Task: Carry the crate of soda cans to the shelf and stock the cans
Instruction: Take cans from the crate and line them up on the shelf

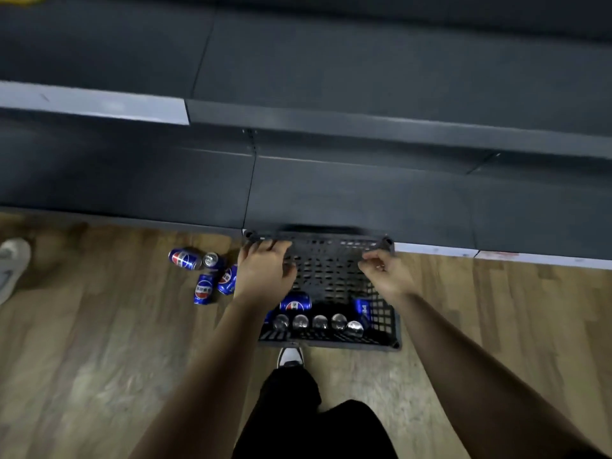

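**Item: crate of soda cans, stocking stage. Status: delivered, unstocked.**

- Crate (331, 273): black, latticed plastic. It stands on the wood floor (99, 326) with its far wall against the foot of the shelf (364, 193). Carrying judged done.
- Contents: a row of upright cans (319, 322) along the near wall, tops showing. One can on its side (294, 304) lies behind them at the left and another blue can (362, 308) is tipped at the right. The far half of the crate shows bare lattice.
- Loose cans (202, 289): four, blue, scattered on the floor just left of the crate, three on their sides and one with its top facing up. Not yet shelved.
- Shelf: dark boards, lower and upper tier (364, 77). No can shows on either, so stocking is judged not begun or barely begun, with all visible cans left to place.
- Left hand (265, 270): over the crate's far-left corner, fingers (261, 248) reaching the rim. The view is blurred, so I cannot tell whether they grip it.
- Right hand (387, 276): over the right side of the crate, fingers loosely curled, holding nothing that shows.
- Also present: the person's own shoe (290, 356) just near of the crate, and another shoe (11, 263) at the far left edge.
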